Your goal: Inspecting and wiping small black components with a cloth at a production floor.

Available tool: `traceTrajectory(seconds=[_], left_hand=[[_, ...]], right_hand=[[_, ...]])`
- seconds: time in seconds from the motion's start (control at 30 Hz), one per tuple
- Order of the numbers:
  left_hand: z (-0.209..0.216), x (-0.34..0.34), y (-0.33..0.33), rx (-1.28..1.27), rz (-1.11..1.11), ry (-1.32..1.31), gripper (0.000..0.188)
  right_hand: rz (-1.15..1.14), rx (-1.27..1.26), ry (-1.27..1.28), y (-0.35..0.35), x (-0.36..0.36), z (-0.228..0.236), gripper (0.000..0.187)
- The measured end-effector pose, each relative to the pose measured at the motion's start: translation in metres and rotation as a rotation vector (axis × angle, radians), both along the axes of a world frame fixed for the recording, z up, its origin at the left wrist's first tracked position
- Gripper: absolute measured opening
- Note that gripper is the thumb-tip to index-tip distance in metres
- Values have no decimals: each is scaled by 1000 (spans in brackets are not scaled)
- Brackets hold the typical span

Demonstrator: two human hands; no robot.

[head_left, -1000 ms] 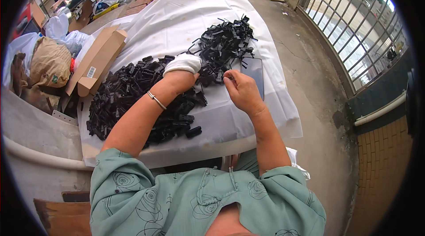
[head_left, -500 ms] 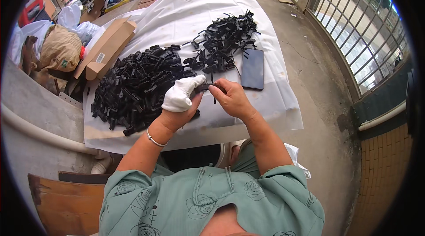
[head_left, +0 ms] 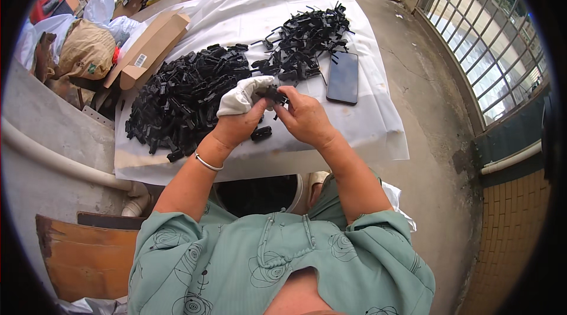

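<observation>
My left hand, in a white glove with the thumb bare, is closed on a small black plastic part. My right hand, ungloved, pinches the same part from the other side with thumb and fingers. Thin black prongs stick out of it between the hands; its exact kind is too small to make out. Left of my hands spreads a big pile of black plastic parts. Beyond them lies a second heap of black parts with thin prongs. One loose black part rests on the cloth just below my hands.
A dark smartphone lies right of the heaps on the white cloth covering the table. A long cardboard box sits at the left edge, beside bags. Below the near edge stands a bucket with dark contents. A barred gate is on the right.
Both hands stay together on the black part, which is now tilted and held closer between them. The loose part below my hands shows more fully. The whole view has shifted slightly.
</observation>
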State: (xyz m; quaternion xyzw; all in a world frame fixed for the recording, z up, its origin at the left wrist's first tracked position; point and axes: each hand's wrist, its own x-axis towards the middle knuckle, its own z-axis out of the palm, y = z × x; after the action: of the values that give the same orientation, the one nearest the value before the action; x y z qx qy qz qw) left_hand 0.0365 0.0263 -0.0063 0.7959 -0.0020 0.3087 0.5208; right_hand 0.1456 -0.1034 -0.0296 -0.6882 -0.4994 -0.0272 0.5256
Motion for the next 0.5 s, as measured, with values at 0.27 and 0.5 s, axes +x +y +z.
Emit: traceTrajectory(seconds=[0.27,0.5], left_hand=[[0,-16,0,-291,35,-37,29],[-7,-39,-29,223,-105,8,30]], right_hand=[[-157,-137,95,-13,19,21,28],[445,-191,757,-5,-3,15,22]])
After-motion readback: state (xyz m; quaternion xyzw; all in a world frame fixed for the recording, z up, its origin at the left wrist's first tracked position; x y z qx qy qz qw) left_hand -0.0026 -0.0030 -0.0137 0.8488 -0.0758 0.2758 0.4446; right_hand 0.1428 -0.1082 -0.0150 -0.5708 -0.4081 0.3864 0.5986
